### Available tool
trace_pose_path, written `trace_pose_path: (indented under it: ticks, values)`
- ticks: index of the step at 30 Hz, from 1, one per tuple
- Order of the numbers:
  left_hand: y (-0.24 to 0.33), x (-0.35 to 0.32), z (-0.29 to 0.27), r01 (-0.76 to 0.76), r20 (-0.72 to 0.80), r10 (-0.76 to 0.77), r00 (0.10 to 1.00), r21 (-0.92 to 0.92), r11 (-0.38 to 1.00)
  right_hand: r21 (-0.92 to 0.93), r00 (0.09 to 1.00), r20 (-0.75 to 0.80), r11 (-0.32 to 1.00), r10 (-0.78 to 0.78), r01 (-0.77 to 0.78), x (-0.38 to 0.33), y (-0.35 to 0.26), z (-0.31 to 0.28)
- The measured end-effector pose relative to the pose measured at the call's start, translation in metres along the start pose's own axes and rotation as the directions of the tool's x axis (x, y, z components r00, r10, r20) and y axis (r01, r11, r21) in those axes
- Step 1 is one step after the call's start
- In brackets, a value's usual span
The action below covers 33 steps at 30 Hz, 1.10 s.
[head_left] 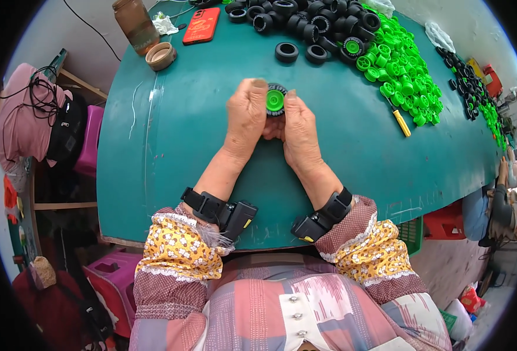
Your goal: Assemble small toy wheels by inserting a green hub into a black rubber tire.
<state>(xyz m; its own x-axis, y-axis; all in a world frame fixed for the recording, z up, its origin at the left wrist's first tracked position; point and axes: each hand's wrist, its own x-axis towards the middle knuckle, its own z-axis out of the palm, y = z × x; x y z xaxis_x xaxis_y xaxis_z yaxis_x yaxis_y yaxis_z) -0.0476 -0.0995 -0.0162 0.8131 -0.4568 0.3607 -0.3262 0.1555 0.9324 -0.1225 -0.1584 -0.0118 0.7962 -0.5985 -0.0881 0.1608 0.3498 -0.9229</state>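
Between my two hands, above the green table (188, 134), is a small black toy tyre with a bright green wheel hub (275, 100) inside it. My left hand (248, 114) grips its left side, thumb pressed at the rim. From the right, my right hand (300, 123) holds the other side, its thumb also at the rim. The fingers beneath the wheel are mostly hidden. Beyond my hands lie two loose black tyres, one on the left (286, 52) and one on the right (316, 54). Another tyre with a green hub (353, 46) rests at the pile's edge.
A heap of black tyres (305, 17) and a pile of green hubs (407, 76) cover the far right. A yellow-handled tool (401, 123) lies beside the hubs. Far left are a red phone (202, 26), a brown jar (135, 26) and a round lid (161, 56). Another person sits far right.
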Motion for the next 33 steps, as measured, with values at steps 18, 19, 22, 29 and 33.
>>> trace_pose_path:
  ticks: [18, 19, 22, 29, 33]
  values:
    - [0.0, 0.005, -0.014, 0.191, 0.249, -0.174, 0.953, -0.046, 0.98, -0.282, 0.992, 0.126, 0.959, -0.005, 0.041, 0.007, -0.004, -0.013]
    - [-0.002, 0.005, -0.015, 0.209, 0.289, -0.183, 0.94, -0.06, 0.976, -0.269, 0.994, 0.111, 0.962, -0.014, 0.043, 0.006, -0.004, -0.012]
    - [-0.01, 0.006, -0.012, 0.132, 0.264, -0.106, 0.959, -0.08, 0.988, -0.23, 0.998, 0.056, 0.972, -0.034, 0.046, 0.003, -0.004, -0.007]
    - [-0.011, 0.01, -0.006, 0.006, 0.107, -0.003, 0.994, -0.022, 1.0, -0.156, 0.998, -0.003, 0.985, 0.069, -0.069, 0.002, -0.001, -0.005]
    - [-0.01, 0.002, -0.004, 0.013, 0.023, -0.015, 1.0, 0.074, 0.997, 0.009, 0.999, -0.04, 1.0, 0.029, -0.029, 0.002, 0.006, 0.0]
